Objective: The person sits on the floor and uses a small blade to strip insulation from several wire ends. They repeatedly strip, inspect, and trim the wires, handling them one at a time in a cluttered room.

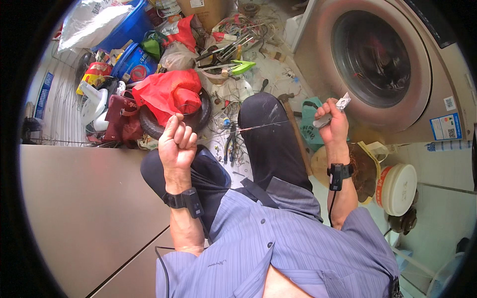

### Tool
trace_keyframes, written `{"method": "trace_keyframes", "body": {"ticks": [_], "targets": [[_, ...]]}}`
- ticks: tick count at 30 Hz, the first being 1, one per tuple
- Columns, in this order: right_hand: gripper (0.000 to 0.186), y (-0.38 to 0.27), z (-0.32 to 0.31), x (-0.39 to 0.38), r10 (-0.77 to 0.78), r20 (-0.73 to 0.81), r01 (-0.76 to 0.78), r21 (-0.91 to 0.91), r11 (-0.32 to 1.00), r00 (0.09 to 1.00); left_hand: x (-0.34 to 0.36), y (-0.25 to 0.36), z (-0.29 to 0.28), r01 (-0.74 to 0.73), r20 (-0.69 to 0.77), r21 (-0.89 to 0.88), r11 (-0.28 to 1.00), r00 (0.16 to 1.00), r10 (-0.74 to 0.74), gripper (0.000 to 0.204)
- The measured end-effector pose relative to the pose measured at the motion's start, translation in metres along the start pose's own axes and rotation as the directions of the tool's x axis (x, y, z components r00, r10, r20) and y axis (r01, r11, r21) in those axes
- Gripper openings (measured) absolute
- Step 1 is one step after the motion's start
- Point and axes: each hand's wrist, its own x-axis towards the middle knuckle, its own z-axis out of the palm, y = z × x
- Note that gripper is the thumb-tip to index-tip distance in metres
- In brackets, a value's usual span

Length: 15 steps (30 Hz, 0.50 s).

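Observation:
My left hand (178,144) is raised over my bent knee, thumb and forefinger pressed together. Whatever it pinches is too small to make out. Closed in my right hand (333,123) is a slim grey-and-white object (343,102), whose crumpled-looking white end sticks out above the fist; its kind is unclear. Across my other knee, between the hands, runs a thin wire-like strand (263,125); where its ends go I cannot tell. Below it on the floor lie dark-handled pliers (230,145). A hammer (296,131) with a wooden handle lies beside that knee.
A front-loading washing machine (425,94) stands at the right, with a lidded white bucket (401,189) nearer me. Left of the knees are a red bag (169,92) on a black tyre (202,111) and a blue tub (139,25). Loose wires and tools litter the floor.

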Motion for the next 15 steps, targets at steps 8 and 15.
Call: {"method": "trace_keyframes", "body": {"ticks": [8, 15], "targets": [[0.004, -0.012, 0.004, -0.005, -0.103, 0.06, 0.104, -0.003, 0.995, 0.993, -0.009, 0.002, 0.003, -0.087, -0.112, 0.079, 0.993, 0.989, 0.095, 0.023], [0.006, -0.017, 0.019, -0.008, -0.03, 0.041, 0.031, -0.024, 0.999, 0.999, 0.006, 0.003, -0.006, -0.135, 0.003, -0.148, 0.98, 0.991, 0.137, 0.023]]}}
